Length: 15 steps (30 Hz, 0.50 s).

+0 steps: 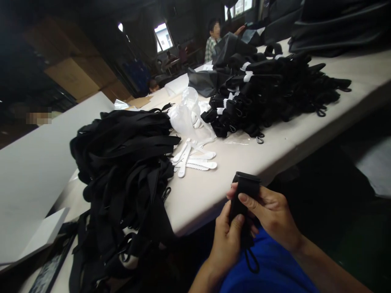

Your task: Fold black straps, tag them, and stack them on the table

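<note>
A folded black strap [246, 188] with a cord loop at its lower end is held in front of my body, just off the table's edge. My left hand [228, 234] grips its lower part, thumb pressed on the front. Higher up, my right hand [270, 209] pinches the strap between thumb and fingers. Several white toothed ties [195, 158] lie on the table beyond my hands. To the left, a large heap of loose black straps [128, 162] hangs over the table edge. Folded black straps with white bands [259, 89] are piled farther right.
The pale table [293, 150] runs diagonally, its near edge close to my hands. A clear plastic bag [189, 116] sits between the piles. White board [45, 150] stands at left, cardboard boxes [73, 75] behind. A person [211, 47] is at the far side; dark bags [339, 28] lie upper right.
</note>
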Tool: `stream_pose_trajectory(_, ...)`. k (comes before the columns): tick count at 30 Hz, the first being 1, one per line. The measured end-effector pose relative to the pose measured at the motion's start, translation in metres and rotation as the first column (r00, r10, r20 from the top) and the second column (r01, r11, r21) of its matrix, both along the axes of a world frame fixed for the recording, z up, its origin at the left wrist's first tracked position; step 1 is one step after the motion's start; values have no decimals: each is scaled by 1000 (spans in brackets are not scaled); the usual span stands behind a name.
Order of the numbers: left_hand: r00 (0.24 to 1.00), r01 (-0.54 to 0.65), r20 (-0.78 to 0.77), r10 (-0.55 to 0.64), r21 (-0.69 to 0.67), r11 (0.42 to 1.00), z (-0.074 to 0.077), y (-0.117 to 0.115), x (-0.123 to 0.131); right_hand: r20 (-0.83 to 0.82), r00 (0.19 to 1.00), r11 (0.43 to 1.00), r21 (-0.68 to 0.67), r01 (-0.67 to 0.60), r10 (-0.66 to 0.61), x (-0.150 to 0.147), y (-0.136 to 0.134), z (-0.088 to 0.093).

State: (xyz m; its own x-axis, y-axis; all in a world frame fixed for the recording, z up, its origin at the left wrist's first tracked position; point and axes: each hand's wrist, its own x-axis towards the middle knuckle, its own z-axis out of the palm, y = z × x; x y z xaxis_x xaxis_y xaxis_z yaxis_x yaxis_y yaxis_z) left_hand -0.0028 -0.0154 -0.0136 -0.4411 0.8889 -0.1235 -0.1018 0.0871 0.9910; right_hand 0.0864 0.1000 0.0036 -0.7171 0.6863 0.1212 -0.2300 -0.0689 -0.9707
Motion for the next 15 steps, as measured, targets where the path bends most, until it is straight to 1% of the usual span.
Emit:
stream_pose_trajectory(1, 999, -10, 47, 11, -32, 999, -5, -7, -7, 55, 992, 994, -9, -112, 113, -1, 11, -1)
stream_pose_trajectory(2, 997, -36, 67, 41, -63, 997, -10, -15, -14, 102, 981, 986, 6, -166, 164, -3, 23, -3)
stream_pose_trajectory(3, 995, -83, 56, 88, -92, 992, -15, -25, -21, 140, 979, 986, 57, -156, 147, -8, 37, -6)
stream_pose_trajectory(4, 989, -139, 27, 144, -116, 983, -21, -36, -26, 168, 983, 986, 135, -95, 72, -14, 51, -8)
stream_pose_trajectory(5, 980, -198, -5, 200, -138, 970, -26, -47, -31, 184, 982, 974, 225, -9, -34, -24, 65, -10)
stream_pose_trajectory(6, 968, -252, -25, 251, -156, 955, -30, -57, -35, 198, 972, 947, 316, 57, -125, -37, 78, -12)
stream_pose_trajectory(7, 956, -291, -26, 291, -170, 941, -34, -65, -37, 235, 954, 907, 416, 72, -184, -53, 90, -14)
stream_pose_trajectory(8, 946, -320, -8, 324, -179, 930, -37, -72, -38, 282, 933, 857, 512, 51, -224, -72, 99, -15)
stream_pose_trajectory(10, 927, -356, 54, 370, -179, 917, -41, -79, -37, 393, 871, 760, 649, -36, -294, -118, 113, -17)
stream_pose_trajectory(12, 913, -381, 92, 398, -156, 911, -44, -82, -34, 459, 823, 724, 685, -86, -336, -166, 121, -17)
stream_pose_trajectory(15, 907, -409, 50, 418, -130, 903, -50, -88, -30, 525, 773, 722, 680, -127, -358, -224, 126, -16)
